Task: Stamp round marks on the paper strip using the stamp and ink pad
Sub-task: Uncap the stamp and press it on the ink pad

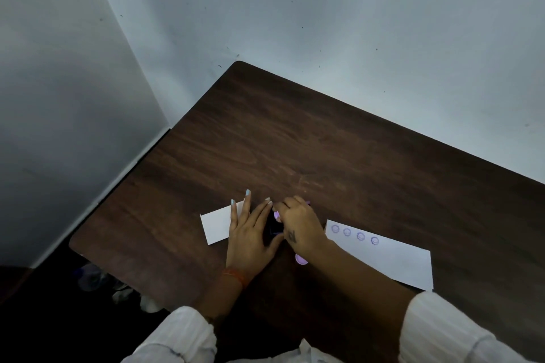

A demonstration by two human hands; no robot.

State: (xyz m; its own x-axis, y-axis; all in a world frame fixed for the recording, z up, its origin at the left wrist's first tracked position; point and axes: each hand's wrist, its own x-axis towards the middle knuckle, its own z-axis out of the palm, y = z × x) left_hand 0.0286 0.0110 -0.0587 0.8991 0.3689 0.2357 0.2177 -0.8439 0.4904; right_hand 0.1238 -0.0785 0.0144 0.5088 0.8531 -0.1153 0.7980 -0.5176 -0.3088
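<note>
Head view: paper strip [383, 253] on the counter [324, 141] carries four round marks; most of it is blank. Right hand [298, 230] grips the stamp [277, 216] over the ink pad [272, 228], apparently re-inking. Left hand [250, 233], fingers spread, steadies the pad.

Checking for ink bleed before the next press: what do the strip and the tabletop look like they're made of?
Strip: plain white paper, matte, lying flat with crisp cut edges; its four purple marks look sharp, not feathered. Tabletop: dark wood-grain surface with a faint sheen, probably laminate or varnished wood; the picture cannot settle which.
</note>
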